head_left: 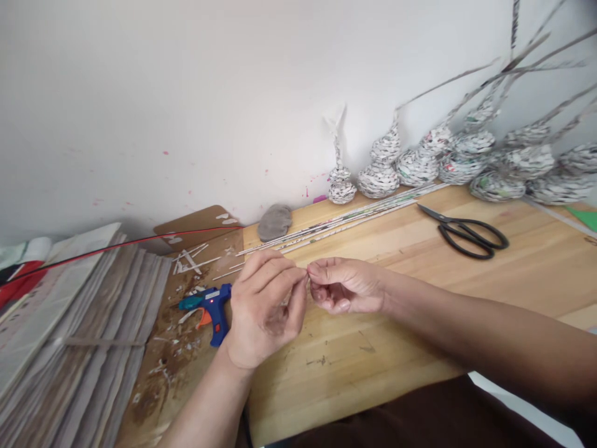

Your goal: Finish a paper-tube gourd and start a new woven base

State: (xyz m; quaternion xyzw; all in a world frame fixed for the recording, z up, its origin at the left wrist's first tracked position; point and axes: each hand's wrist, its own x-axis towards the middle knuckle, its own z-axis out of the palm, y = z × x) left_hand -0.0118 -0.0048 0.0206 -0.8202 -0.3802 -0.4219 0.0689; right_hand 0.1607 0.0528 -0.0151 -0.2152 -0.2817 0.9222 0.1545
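White, pink-flecked wall [186, 93] stands behind the wooden surface [336, 373]. Above it, the left hand [268, 305] and right hand [347, 286] meet, each grip pinched narrow; I cannot tell what, if anything, they hold. Printed paper rods [347, 218] lie just beyond. Beside the left hand, the blue glue gun [217, 317] bears a pale label [212, 295], too blurred to read.

L hand [265, 305] + R hand [347, 286]: 2 total, 1 ea
woven paper gourds [379, 182]: 6 min, they overlap at the rt end so can't get an exact no.
loose paper sticks [345, 219]: several, bunched too tight to count tbh
glue gun [217, 314]: 1
scissors [444, 218]: 1 pr
grey lump [275, 223]: 1
paper stack [105, 298]: 1 approx knee-deep in sheets, uncountable
wooden board [326, 386]: 1
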